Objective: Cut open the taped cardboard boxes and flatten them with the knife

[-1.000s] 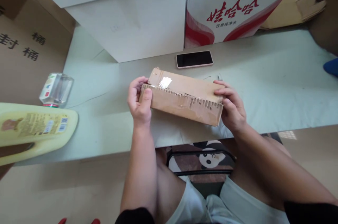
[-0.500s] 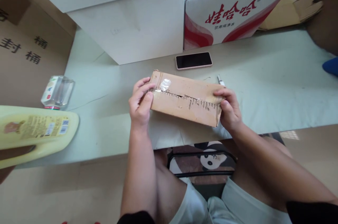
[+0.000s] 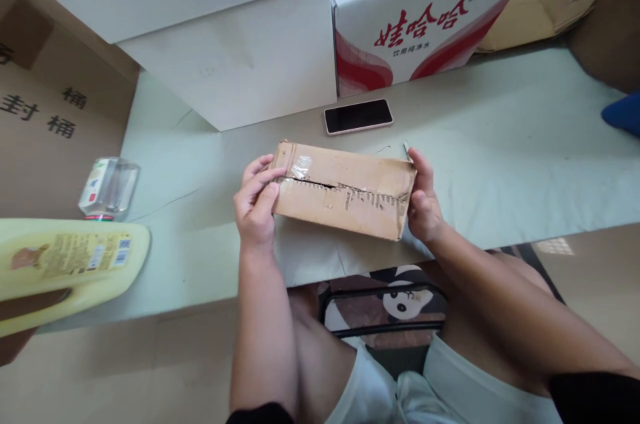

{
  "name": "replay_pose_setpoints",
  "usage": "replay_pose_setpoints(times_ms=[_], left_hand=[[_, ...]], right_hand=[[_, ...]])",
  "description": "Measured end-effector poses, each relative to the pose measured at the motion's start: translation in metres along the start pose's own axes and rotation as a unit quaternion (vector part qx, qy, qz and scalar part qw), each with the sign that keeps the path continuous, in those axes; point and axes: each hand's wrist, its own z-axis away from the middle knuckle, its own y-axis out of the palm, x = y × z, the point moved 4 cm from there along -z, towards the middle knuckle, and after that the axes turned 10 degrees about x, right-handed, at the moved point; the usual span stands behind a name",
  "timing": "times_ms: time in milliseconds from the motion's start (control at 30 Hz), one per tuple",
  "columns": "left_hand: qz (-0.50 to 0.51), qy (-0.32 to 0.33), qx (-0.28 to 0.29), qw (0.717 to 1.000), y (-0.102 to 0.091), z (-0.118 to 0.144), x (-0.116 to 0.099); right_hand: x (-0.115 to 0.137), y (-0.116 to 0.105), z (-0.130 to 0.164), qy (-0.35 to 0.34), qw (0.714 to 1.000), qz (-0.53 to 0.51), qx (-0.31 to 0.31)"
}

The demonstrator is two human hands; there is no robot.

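A small brown cardboard box (image 3: 333,211) is held at the table's near side, tilted slightly down to the right. A ragged slit runs along the middle of its top face, with torn corrugation beside it and a patch of clear tape (image 3: 301,166) near the left end. My left hand (image 3: 257,204) grips the left end, thumb and fingers on the top face. Against the right end, my right hand (image 3: 425,207) is closed round the edge, its fingertips partly hidden. Just beyond it lies a thin metal tool (image 3: 407,147), mostly covered by the hand.
Behind the box lies a phone (image 3: 359,117), in front of white cartons (image 3: 410,44). On the left are a clear bottle (image 3: 114,185), a yellow jug (image 3: 75,264) and a large carton (image 3: 55,97). A blue object (image 3: 621,116) sits at the right edge.
My right hand's fingers have come off the box's top face and now rest at its right end. The left hand keeps its grip. The whole view has shifted slightly.
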Motion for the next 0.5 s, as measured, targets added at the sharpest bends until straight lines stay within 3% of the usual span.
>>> replay_pose_setpoints(times_ms=[167,300,400,500], left_hand=[[0.130,-0.028,-0.149,0.980,-0.019,0.001,0.007],[0.223,-0.076,-0.257,0.937,-0.032,0.001,0.017],[0.251,-0.106,-0.261,0.926,-0.025,0.002,0.019],[0.310,-0.144,-0.183,0.922,0.001,0.007,0.018]], right_hand=[[-0.002,-0.005,-0.011,0.045,0.997,-0.062,-0.009],[0.004,0.003,-0.018,0.075,0.989,-0.068,0.106],[0.016,0.011,-0.016,0.008,0.978,-0.099,0.183],[0.029,0.013,-0.012,-0.086,0.975,-0.089,0.187]])
